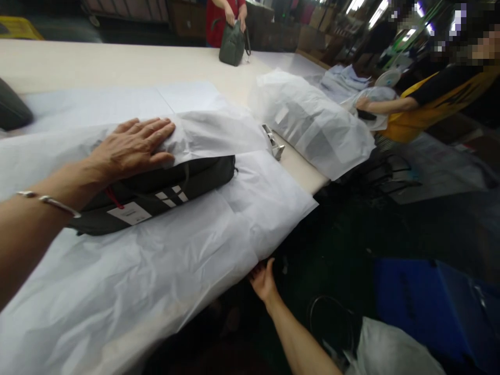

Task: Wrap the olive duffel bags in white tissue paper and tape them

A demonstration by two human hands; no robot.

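My left hand (135, 146), a bracelet at its wrist, lies flat with fingers stretched on white wrapping paper (230, 133) folded over a dark grey-green bag (203, 174). A white tag (129, 212) on a red loop and a pale block-shaped print show on the bag's uncovered front side. Under the bag, a wide sheet of white paper (156, 271) spreads to the table's near edge and hangs over it. My right hand (263, 281) is low by that overhanging edge, palm up and thumb apart. The paper partly hides its fingertips, which appear to hold nothing.
A white-wrapped bundle (308, 125) lies right of a metal clamp (273, 141) on the pale table (117, 62). Across it, a person in red handles a dark bag (232, 46). A person in yellow and black works at right. A blue bin (414, 307) stands below.
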